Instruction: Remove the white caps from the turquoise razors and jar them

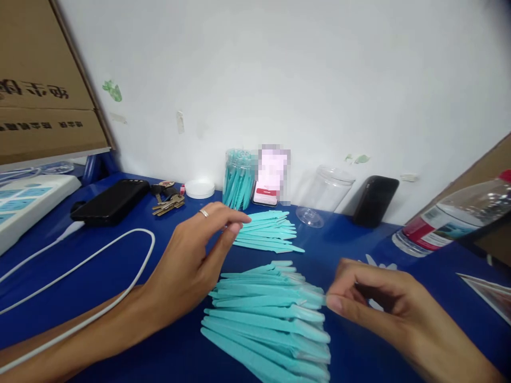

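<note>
Several turquoise flat sticks with clear covers on their right ends lie in a near pile (263, 319) on the blue table. A smaller pile of turquoise sticks (271, 231) lies behind it. My left hand (199, 250), with a ring, hovers over the gap at the left, its thumb and index fingertips slightly apart beside the far pile, nothing between them. At the near pile's right edge, my right hand (371, 303) has thumb and index finger pinched together against a clear cover end; what exactly they hold is too small to tell.
Behind the piles stand a clear jar of turquoise sticks (238, 181), a lit phone (269, 175), a clear jar (325, 197) and a dark phone (375, 201). A bottle (443, 226) stands right. Keys (170, 202), white lid (199, 188), power bank (114, 202) and white cable (107, 255) lie left.
</note>
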Demonstrator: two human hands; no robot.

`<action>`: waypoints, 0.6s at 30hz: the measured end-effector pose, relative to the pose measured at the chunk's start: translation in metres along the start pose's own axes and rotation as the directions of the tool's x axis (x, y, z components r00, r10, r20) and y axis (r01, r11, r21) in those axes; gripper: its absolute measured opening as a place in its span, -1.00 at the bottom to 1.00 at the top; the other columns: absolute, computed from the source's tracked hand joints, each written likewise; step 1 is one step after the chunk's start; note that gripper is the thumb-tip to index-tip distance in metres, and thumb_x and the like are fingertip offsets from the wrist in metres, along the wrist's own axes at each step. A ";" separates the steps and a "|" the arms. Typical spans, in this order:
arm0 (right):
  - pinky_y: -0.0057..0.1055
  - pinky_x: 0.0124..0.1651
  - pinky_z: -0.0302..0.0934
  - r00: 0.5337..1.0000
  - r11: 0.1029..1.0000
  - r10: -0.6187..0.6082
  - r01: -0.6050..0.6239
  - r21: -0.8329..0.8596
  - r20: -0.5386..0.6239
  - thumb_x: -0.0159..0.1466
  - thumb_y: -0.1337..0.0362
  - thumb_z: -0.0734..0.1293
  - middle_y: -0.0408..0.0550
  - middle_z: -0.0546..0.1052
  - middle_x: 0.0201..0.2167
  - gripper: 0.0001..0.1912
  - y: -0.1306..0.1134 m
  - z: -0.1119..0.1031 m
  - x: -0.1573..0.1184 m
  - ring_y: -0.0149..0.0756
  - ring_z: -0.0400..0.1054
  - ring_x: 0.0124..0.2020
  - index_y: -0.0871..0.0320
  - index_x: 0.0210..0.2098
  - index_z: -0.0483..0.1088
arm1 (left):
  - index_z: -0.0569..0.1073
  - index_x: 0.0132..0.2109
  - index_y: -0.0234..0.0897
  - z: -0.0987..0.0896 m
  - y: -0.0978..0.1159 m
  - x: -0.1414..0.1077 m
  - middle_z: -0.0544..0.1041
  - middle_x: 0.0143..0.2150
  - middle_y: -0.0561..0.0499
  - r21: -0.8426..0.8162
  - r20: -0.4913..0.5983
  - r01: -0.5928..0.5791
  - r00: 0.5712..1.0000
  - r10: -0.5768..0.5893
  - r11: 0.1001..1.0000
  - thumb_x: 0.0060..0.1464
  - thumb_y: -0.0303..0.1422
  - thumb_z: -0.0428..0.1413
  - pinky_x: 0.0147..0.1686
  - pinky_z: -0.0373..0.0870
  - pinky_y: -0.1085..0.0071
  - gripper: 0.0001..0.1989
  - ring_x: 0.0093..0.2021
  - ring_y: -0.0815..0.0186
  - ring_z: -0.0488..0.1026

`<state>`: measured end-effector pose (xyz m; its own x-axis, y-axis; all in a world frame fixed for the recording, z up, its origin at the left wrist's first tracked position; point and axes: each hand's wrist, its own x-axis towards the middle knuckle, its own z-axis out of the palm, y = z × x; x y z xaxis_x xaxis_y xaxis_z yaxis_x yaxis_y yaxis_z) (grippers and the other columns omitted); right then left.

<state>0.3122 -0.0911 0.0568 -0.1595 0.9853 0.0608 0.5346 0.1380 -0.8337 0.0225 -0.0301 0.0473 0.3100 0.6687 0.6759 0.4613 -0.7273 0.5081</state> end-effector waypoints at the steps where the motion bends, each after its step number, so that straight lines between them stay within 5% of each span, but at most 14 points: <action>1: -0.39 -0.40 0.11 0.999 1.000 0.007 -0.007 -0.020 0.032 0.33 -0.01 0.50 -0.15 0.42 -0.52 -0.65 0.000 -0.002 0.000 -0.30 0.25 -0.45 0.04 -0.49 0.58 | 0.56 0.02 -0.25 -0.001 -0.001 0.002 0.59 -0.09 0.04 0.013 -0.011 0.007 1.000 -0.007 1.000 0.51 -0.41 -0.01 -0.05 0.37 0.42 -0.77 -0.07 0.35 0.53; 7: -0.38 -0.41 0.14 0.995 0.997 -0.014 0.022 -0.068 0.103 0.32 0.03 0.50 -0.14 0.45 -0.54 -0.65 0.000 -0.002 0.002 -0.29 0.26 -0.47 0.05 -0.53 0.56 | 0.56 -0.01 -0.28 0.000 -0.003 -0.001 0.58 -0.10 0.02 0.016 0.028 -0.012 1.000 0.011 1.000 0.49 -0.45 -0.02 -0.07 0.40 0.41 -0.76 -0.08 0.34 0.52; 18: -0.37 -0.38 0.12 0.996 0.979 -0.090 0.093 -0.179 0.024 0.31 0.19 0.45 -0.17 0.48 -0.49 -0.76 -0.002 0.006 -0.003 -0.33 0.33 -0.44 0.03 -0.50 0.57 | 0.53 0.02 -0.17 0.007 -0.018 -0.005 0.55 -0.09 0.05 0.075 0.088 -0.038 0.996 0.032 0.996 0.47 -0.43 0.02 -0.11 0.39 0.38 -0.81 -0.08 0.28 0.51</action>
<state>0.3068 -0.0953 0.0547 -0.2267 0.9662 0.1225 0.6577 0.2446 -0.7124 0.0180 -0.0192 0.0312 0.3963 0.6563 0.6421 0.5102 -0.7388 0.4402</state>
